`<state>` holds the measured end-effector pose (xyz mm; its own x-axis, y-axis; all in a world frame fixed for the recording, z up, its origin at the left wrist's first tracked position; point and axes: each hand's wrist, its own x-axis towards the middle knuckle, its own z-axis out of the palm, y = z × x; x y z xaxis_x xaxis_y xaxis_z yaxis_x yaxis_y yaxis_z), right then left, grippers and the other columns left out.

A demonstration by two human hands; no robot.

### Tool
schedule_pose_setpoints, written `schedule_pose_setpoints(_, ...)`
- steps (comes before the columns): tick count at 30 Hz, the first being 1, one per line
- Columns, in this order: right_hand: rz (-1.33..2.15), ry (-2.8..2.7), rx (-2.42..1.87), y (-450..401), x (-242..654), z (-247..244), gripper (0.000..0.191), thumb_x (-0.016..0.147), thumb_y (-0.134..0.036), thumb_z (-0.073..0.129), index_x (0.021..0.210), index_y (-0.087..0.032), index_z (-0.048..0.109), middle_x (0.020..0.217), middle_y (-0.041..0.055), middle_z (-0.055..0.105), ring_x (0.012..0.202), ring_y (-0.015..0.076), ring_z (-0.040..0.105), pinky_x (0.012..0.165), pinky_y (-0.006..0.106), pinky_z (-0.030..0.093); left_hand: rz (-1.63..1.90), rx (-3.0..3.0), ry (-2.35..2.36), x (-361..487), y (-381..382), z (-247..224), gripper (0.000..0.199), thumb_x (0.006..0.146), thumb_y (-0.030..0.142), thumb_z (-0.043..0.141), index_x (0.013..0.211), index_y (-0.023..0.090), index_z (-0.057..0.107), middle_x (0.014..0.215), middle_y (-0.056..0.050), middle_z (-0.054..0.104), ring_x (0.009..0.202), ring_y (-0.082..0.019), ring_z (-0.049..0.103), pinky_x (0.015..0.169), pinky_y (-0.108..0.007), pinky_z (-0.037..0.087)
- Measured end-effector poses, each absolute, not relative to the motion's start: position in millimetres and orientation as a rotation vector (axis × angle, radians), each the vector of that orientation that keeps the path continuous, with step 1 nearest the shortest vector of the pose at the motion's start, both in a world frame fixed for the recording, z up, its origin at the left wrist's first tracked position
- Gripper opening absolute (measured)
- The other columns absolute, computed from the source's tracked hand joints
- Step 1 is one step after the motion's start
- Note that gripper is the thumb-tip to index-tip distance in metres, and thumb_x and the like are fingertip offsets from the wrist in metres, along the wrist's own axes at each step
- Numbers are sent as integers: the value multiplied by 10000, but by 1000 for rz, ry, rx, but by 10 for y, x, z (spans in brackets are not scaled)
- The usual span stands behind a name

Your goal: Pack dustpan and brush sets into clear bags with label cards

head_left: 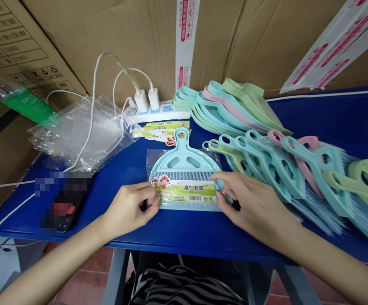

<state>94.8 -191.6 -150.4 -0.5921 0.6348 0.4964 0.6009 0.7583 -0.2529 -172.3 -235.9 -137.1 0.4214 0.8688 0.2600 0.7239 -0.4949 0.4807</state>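
Lying flat on a blue table (177, 233), a light-blue dustpan and brush set (184, 163) is steadied by two bare hands near the table's front edge. The set is partly covered by a clear bag (152, 157), its handle left jutting beyond the film's upper edge. Across the gray bristles, a printed label card (199, 188) is seen, marked with a red mushroom and a barcode. At the card's left end, the thumb and forefinger of the left hand (136, 203) are brought together, clamped on the edge of the bag. At the opposite end, the forefinger of the right hand (250, 195) is laid on the card's upper corner, with the thumb held apart from it, lower at the card's edge. To the right, loose brushes (313, 165) in blue, pink and green are spread in an overlapping row, and nested dustpans (231, 103) are piled behind them. Beyond the set's handle, more printed cards (166, 128) are stacked before a white power strip (161, 113). On the left, flat clear bags (82, 123) are heaped beside a green-labelled bottle (28, 106). The table is backed by cardboard boxes (139, 29).
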Motion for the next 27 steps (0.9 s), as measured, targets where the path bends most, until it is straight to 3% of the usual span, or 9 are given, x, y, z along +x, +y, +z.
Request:
schedule_pose_setpoints(6, 399, -2348, -864, -1841, 975, -1486, 211, 849, -54, 438, 916, -214, 557, 769, 1, 566, 526, 109, 513, 490, 232, 426, 811, 2353, 1481, -1702, -2367, -1417, 212, 868, 160, 528, 766, 232, 357, 560, 122, 408, 418, -34, 403, 437, -141, 335)
schedule_pose_setpoints(11, 398, -2356, -858, -1832, 970, -1512, 225, 842, -36, 441, 852, -211, 582, 771, -1, 517, 555, 113, 491, 510, 237, 419, 803, 2225, 1566, -1701, -2380, -1439, 185, 856, 179, 504, 890, 250, 336, 610, 127, 453, 439, -51, 490, 463, -153, 388)
schedule_pose_setpoints(15, 359, -2359, -797, -1830, 961, -1537, 265, 853, -27, 420, 854, -204, 617, 773, 6, 517, 581, 117, 506, 527, 243, 424, 852, 2202, 1627, -1722, -2360, -1457, 221, 824, 162, 513, 944, 244, 347, 660, 117, 392, 455, -51, 459, 469, -169, 367)
schedule_pose_setpoints(22, 295, -2465, -630, -1800, 1015, -1532, 362, 852, -29, 415, 900, -202, 729, 729, 8, 476, 609, 134, 506, 541, 249, 428, 794, 2449, 1399, -1778, -2317, -1439, 234, 797, 46, 454, 943, 208, 539, 734, 63, 411, 554, -62, 458, 528, -174, 400)
schedule_pose_setpoints(27, 2, -2737, -464, -1716, 1001, -1323, 369, 844, -27, 438, 914, -205, 753, 674, 33, 579, 724, 195, 539, 574, 301, 404, 761, 2519, 1286, -1802, -2297, -1451, 339, 807, 19, 462, 1011, 200, 664, 738, 46, 423, 564, -69, 459, 520, -173, 391)
